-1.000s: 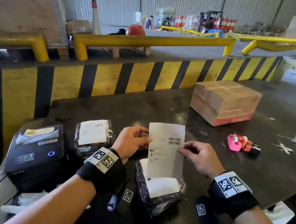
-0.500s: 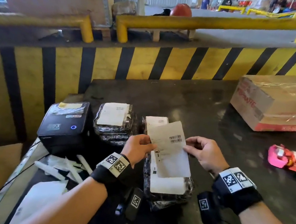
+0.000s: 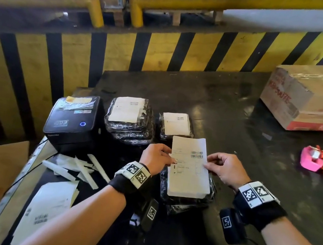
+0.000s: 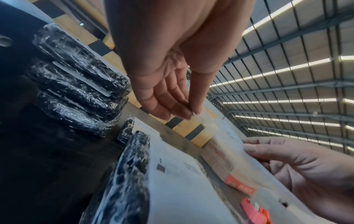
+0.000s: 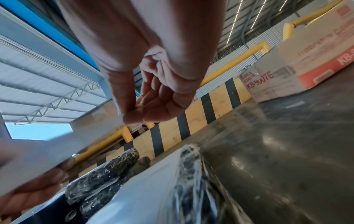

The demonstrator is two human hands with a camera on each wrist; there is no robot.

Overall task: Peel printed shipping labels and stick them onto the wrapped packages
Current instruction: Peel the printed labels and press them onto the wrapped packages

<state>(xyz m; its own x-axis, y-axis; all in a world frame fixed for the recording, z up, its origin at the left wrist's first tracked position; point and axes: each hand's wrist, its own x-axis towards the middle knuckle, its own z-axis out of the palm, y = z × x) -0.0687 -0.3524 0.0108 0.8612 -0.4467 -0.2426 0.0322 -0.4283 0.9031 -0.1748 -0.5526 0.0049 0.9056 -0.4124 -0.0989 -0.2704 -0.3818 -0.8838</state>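
A white shipping label [image 3: 189, 166] with a barcode hangs over a black wrapped package [image 3: 186, 201] that lies in front of me and bears a white sheet. My left hand [image 3: 156, 158] pinches the label's left edge; my right hand [image 3: 222, 169] pinches its right edge. In the left wrist view the left fingertips [image 4: 184, 113] meet on the thin label [image 4: 220, 136] above the package [image 4: 130, 174]. In the right wrist view thumb and finger [image 5: 138, 115] close on the label [image 5: 47, 154]. Behind stand a stack of labelled packages [image 3: 130, 117] and another labelled package [image 3: 175, 124].
A black label printer [image 3: 72, 121] stands at the left, with peeled backing strips [image 3: 78, 168] and paper sheets [image 3: 47, 204] before it. A cardboard box [image 3: 315, 97] sits at the far right, a pink tape dispenser [image 3: 316, 160] near it. A yellow-black barrier [image 3: 166, 54] runs behind the table.
The view has dipped down and left, so the printer and the labelled packages now show fully. The label, still held at both edges, has turned upright and come down over the front package.
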